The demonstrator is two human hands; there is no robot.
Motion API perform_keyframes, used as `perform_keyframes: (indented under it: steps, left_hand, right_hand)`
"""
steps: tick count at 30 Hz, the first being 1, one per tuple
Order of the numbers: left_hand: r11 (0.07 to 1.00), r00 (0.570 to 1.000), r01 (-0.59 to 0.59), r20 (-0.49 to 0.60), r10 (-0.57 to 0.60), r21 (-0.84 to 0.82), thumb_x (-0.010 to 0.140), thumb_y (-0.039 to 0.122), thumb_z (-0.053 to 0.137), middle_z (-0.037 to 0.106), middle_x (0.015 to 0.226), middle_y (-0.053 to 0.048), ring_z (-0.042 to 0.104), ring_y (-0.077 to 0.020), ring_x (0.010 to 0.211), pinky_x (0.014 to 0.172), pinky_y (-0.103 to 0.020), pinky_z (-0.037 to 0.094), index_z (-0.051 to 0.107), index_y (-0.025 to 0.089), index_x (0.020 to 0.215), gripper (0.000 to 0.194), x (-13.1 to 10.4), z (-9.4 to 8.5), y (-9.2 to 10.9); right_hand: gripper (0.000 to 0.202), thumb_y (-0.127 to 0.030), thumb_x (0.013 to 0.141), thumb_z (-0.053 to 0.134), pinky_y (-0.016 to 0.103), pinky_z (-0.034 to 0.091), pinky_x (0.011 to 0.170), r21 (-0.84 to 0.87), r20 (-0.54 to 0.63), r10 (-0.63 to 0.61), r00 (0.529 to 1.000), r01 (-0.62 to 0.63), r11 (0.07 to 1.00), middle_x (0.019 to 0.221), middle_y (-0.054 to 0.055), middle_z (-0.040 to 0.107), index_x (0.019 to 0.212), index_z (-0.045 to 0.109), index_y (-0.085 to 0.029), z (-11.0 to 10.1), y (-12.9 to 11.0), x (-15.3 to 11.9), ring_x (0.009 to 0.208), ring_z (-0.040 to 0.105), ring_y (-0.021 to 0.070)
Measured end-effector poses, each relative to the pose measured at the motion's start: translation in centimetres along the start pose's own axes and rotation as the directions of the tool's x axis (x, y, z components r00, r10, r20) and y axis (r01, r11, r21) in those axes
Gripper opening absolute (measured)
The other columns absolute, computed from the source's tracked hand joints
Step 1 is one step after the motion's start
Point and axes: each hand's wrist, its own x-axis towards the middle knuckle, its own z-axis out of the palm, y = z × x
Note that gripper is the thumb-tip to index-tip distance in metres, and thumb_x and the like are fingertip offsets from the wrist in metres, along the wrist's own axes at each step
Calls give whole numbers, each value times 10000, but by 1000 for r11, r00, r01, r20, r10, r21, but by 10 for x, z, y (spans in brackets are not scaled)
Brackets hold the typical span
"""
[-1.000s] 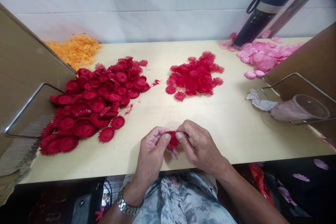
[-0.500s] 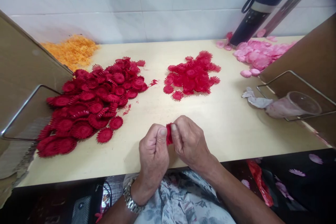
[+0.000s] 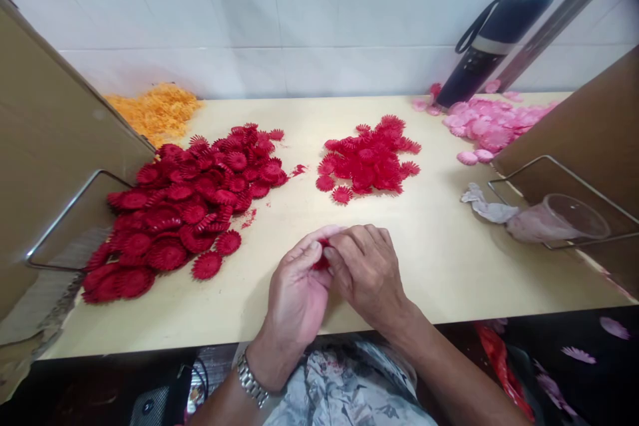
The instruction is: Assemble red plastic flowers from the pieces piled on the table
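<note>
left hand [image 3: 298, 289] looser on red petals [image 3: 322, 261]

I can read no text, label, brand or number anywhere in my view; the small pale marks on the dark navy cylindrical bottle [image 3: 492, 46] might be print, but they are too small to make out.

Hands: 2, left hand [image 3: 299, 286] and right hand [image 3: 369, 273]
Red piece [image 3: 321, 262] between the fingers: 1 visible; more cannot be told
Dark red pile [image 3: 180, 213]: 1, its pieces overlapping too much to count
Brighter red pile [image 3: 367, 163]: 1, pieces likewise uncountable
Pink pile [image 3: 494, 125]: 1
Orange pile [image 3: 160, 113]: 1
Cardboard panels [image 3: 60, 126]: 2
Wire frames [image 3: 64, 214]: 2
Clear cup [image 3: 574, 216]: 1
Crumpled tissue [image 3: 492, 212]: 1
Wristwatch [image 3: 252, 379]: 1
</note>
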Motion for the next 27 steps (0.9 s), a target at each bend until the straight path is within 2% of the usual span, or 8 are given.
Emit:
perform_keyframes:
  steps: [4,6,10,13,17,20,23,27]
  left_hand:
    - [1000,1000,4,3,-4,19,630,40,558,708,843,-43,616,-134,820,742,-203,464,709,134,839,275,2,-2,-2]
    - [999,999,32,11,-32,25,580,4,546,697,779,-6,605,-104,735,662,-172,459,700,154,825,326,1,1,-5]
    - [994,998,61,-18,-63,-93,610,82,553,647,694,15,586,-104,666,626,-194,472,670,167,718,180,2,12,-5]
    - [978,1000,10,-18,-14,-208,746,219,491,662,798,-19,613,-152,849,788,-272,483,660,181,756,174,5,18,0]
    - [958,997,-77,-43,68,-278,839,493,382,643,1067,-40,500,-188,1156,938,-309,421,651,221,889,386,9,21,5]
    - [959,990,-130,-78,114,-253,829,534,388,571,1238,2,411,-195,1250,973,-331,398,621,298,1032,389,12,22,8]
    - [970,984,-176,-8,177,-170,817,578,365,445,1376,59,341,-204,1299,989,-369,381,487,399,1226,463,15,21,11]
    - [973,970,-225,87,229,-46,794,659,307,410,1405,57,274,-195,1331,1031,-371,325,414,405,1294,571,13,21,6]
  right_hand:
    - [187,-231,906,398,359,397,692,253,-28,81,996,-71,965,782,75,599,855,569,-175,-12,0,17,762,519,198]
    - [240,-265,920,362,361,427,722,370,-51,116,992,-89,925,805,85,607,869,572,-160,-14,-3,33,799,538,198]
    - [386,-389,944,281,347,447,869,566,99,39,994,-89,819,1038,100,618,1040,567,-146,0,-6,53,987,552,174]
    - [512,-486,939,186,408,346,1017,575,191,-8,982,-105,811,1232,94,553,1219,484,-178,17,-5,47,1197,448,182]
    - [612,-546,916,100,502,102,1116,588,243,79,967,-211,781,1385,77,418,1352,353,-201,24,-15,28,1344,247,203]
    - [638,-561,906,92,477,63,1133,650,230,148,962,-265,712,1464,65,274,1408,250,-201,17,-31,17,1373,151,195]
    - [639,-564,900,77,460,51,1141,681,234,190,954,-300,668,1503,18,153,1437,140,-223,9,-46,11,1386,38,194]
    - [625,-555,903,77,467,93,1137,673,203,237,950,-311,671,1511,15,114,1442,79,-238,13,-37,19,1386,40,205]
